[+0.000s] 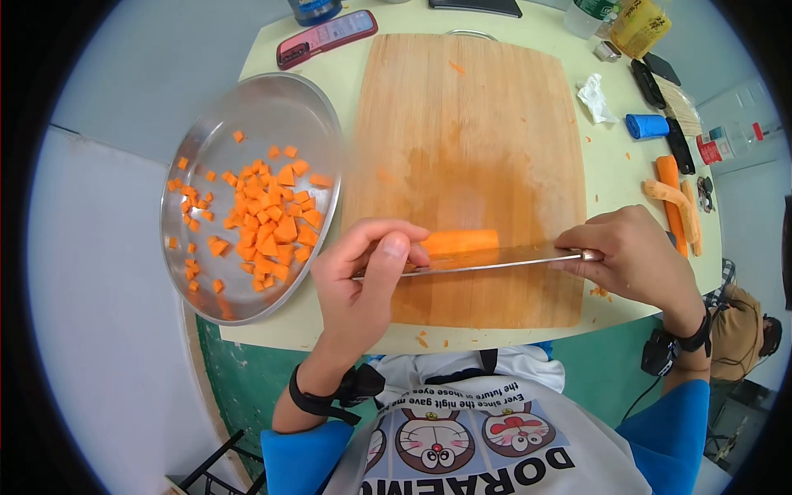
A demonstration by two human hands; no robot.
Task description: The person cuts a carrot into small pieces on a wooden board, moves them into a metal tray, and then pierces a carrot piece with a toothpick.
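Right hand: fingers clamped on kitchen knife handle, presumably for control; left hand at carrot piece, finger hold unclear.

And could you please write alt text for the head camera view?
A person's right hand grips a knife alongside a carrot piece on a wooden board, the left hand at the piece's left end. A metal tray of diced carrot sits left of the board.
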